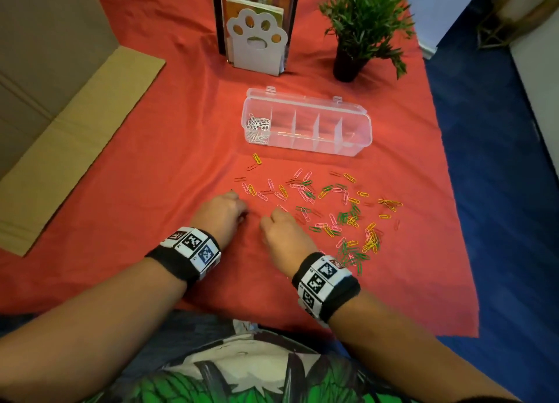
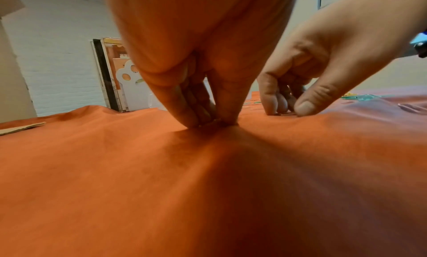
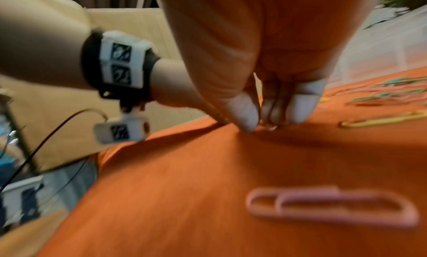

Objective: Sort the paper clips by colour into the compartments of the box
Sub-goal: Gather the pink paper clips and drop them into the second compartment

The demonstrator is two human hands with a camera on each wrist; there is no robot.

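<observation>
Pink, green, yellow and red paper clips lie scattered on the red cloth, in front of a clear box with several compartments. White clips fill its leftmost compartment. My left hand is down on the cloth at the left edge of the scatter; its thumb and fingers pinch a thin clip whose colour I cannot tell. Just to its right, my right hand pinches another clip against the cloth. A pink clip lies loose below my right wrist.
A white paw-shaped stand and a potted plant stand behind the box. Flat cardboard covers the left side. The cloth ends at a blue floor on the right.
</observation>
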